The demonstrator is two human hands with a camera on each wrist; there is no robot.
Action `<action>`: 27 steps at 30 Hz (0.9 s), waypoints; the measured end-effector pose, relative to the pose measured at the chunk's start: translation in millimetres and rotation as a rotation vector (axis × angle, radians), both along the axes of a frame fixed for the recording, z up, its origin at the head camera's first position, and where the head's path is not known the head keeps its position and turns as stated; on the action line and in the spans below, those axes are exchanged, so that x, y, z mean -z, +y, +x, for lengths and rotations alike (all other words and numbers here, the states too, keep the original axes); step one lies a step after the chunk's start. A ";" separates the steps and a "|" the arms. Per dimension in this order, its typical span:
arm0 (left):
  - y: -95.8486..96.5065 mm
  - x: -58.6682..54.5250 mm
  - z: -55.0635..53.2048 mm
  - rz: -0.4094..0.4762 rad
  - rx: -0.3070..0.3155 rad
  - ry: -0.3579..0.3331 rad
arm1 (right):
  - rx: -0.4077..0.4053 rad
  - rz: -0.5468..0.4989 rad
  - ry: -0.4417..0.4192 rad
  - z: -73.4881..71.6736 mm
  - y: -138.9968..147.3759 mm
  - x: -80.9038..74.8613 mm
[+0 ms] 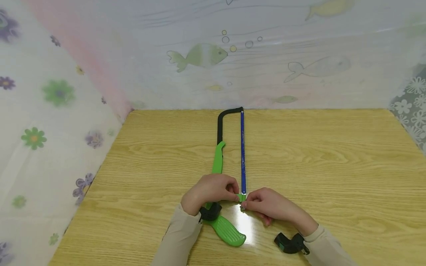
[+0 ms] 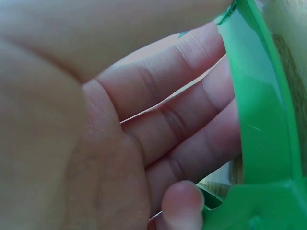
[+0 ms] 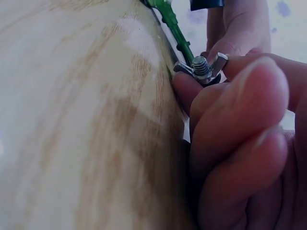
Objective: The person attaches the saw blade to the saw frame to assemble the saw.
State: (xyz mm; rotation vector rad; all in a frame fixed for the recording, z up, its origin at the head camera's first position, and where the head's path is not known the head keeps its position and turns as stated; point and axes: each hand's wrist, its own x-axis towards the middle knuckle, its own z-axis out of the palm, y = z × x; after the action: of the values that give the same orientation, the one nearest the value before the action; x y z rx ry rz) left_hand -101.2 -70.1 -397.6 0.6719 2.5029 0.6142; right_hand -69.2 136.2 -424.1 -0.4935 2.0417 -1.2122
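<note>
hacksaw [image 1: 217, 162] lies mid-table on wood-grain surface [image 1: 316, 155], green handle [image 1: 229, 232] toward the person, blue blade [image 1: 243, 155] to the right of the frame. left hand [image 1: 213, 190] crosses the frame, gripping the green blade mount [image 1: 240, 198] at the blade's near end. right hand [image 1: 273, 205] pinches the metal wing nut [image 3: 202, 76] just beside it; threaded bolt end [image 3: 199, 64] pokes through.
</note>
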 end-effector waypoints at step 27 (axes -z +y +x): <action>-0.2 1.4 -1.4 -0.007 0.007 0.003 | 0.019 -0.017 0.003 0.8 -0.7 -1.3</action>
State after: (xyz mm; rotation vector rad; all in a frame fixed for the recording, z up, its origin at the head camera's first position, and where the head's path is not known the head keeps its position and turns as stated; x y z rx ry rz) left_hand -102.6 -70.3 -399.0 0.6790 2.5031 0.6021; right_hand -68.5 135.5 -422.8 -0.4858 2.0444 -1.2412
